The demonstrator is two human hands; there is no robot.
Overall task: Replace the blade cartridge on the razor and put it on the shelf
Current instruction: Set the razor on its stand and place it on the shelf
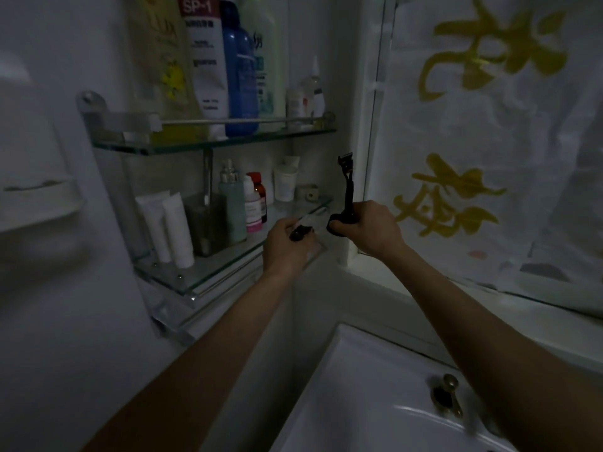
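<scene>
Above the razor [346, 190], a shelf tube [205, 60] reads "SP-1"

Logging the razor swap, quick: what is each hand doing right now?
Left hand: closed on a small dark item, likely a blade cartridge.
Right hand: closed on the razor, held upright.

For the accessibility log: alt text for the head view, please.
The right hand holds a black razor upright while the left hand grips a small dark piece, in front of the lower glass shelf holding toiletries, above a white sink.
</scene>
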